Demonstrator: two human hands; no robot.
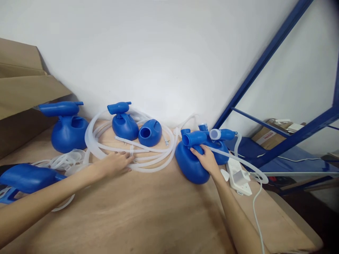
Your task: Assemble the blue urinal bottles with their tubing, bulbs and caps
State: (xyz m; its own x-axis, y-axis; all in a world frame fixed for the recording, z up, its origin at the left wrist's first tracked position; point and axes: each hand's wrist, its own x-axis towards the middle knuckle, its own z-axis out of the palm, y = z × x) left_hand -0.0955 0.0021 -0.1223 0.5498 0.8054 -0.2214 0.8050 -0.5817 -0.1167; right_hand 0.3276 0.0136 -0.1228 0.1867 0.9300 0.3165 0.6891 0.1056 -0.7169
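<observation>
right now, my right hand (206, 160) is on the large blue bottle (191, 169), which stands on the wooden table (148, 211) to the right of the middle. its thumb and fingers are clamped on the top of that bottle, just beside the blue spout piece (196, 138); the fingers farthest from my thumb are hidden, so i can't tell how they lie. my left hand (118, 164) reaches palm down to the near edge of the coiled clear tubing (156, 164), its fingers stretched out and close together, with nothing clamped between them that i can see. whether the fingertips press on the tubing, i cannot tell.

inside the coil sit a small blue bottle with a spout on top (124, 127) and, to its right, an open-mouthed blue bottle (155, 134), tilted so its round opening faces me. left of the coil stands another spouted blue bottle (67, 135), near the open cardboard box (23, 95). closer to me on the left, a blue container (29, 178) lies partly behind my forearm, near a bundle of thin clear tubes (66, 160). behind my right hand there's one more blue bottle (221, 157), and just beside it a white power strip (239, 180) lies on the table.
</observation>
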